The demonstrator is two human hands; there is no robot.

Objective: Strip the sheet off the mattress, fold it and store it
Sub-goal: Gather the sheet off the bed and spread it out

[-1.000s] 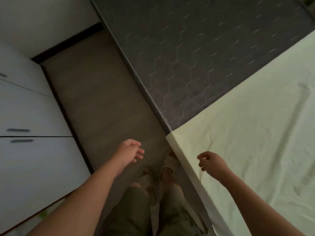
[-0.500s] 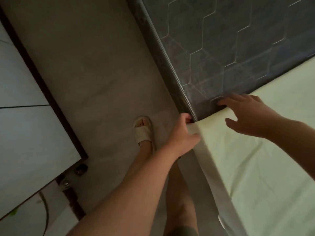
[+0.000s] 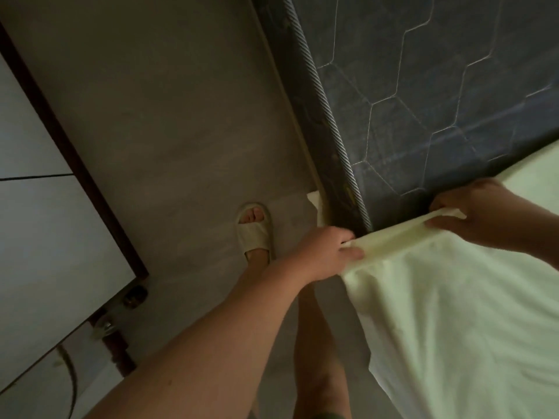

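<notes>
At 9 o'clock sat a white cabinet point(image 3: 45, 231); a sandal point(image 3: 254, 231) was on the floor point(image 3: 169, 116) near centre. Left hand point(image 3: 326, 252) was closed, pinching the sheet point(image 3: 453, 313) at the mattress point(image 3: 438, 86) edge. Right hand point(image 3: 481, 216) at 3 o'clock was closed on the same hem, pulled taut between them. Step: stripping, about half the mattress bare. Next move probably calls for peeling the hem back toward 5 o'clock. Dim light; the far corners were cut off, so I couldn't tell whether the sheet was tucked there.
</notes>
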